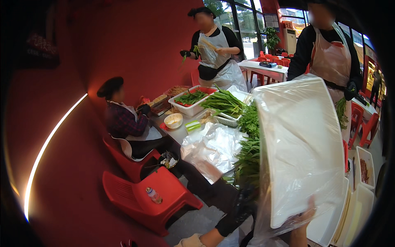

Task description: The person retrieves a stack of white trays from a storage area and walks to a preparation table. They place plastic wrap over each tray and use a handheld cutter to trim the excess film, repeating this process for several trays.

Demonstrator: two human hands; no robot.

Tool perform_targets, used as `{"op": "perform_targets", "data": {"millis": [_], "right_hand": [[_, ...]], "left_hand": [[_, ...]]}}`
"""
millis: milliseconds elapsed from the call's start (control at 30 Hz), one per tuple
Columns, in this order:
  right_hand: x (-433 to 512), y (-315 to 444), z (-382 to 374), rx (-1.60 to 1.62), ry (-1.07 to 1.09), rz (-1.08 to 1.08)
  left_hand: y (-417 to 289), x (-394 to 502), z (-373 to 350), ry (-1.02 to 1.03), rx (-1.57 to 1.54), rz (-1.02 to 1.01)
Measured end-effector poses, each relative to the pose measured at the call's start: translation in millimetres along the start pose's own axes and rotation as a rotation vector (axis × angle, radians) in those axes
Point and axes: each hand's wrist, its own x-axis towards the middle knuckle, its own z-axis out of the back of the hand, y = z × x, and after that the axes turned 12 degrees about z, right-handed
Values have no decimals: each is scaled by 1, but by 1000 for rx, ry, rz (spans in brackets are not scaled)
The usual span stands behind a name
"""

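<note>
A large white plastic tray [304,148], wrapped in clear plastic film [265,213], is tipped up steeply in front of me. My bare right hand [304,216] grips its lower edge, with fingers against the film. My left hand [240,207], in a black glove, is low beside the tray's left side. Its fingers are dark and blurred, so whether they hold the film is unclear. Just beyond it, leafy greens [248,154] lie along the table, partly hidden by the tray. A crumpled pile of clear plastic sheeting [216,145] lies left of the greens.
Three people in aprons work around the metal table [179,134]. White baskets [193,105] of greens and a bowl [173,120] stand on it. A red plastic chair [154,194] bearing a bottle [153,195] is at left. White bins [365,168] stand at right.
</note>
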Motion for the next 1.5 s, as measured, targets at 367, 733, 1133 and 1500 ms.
{"op": "perform_targets", "data": {"millis": [367,733,1133,1500], "right_hand": [[5,33,-11,-182,128,-80],[15,49,-28,-579,444,651],[-6,88,74,-896,309,658],[-33,74,87,-936,163,406]], "left_hand": [[4,-26,14,-290,-581,760],[-4,-4,71,-491,-387,392],[-1,64,22,33,-417,581],[53,89,52,-27,-256,307]]}}
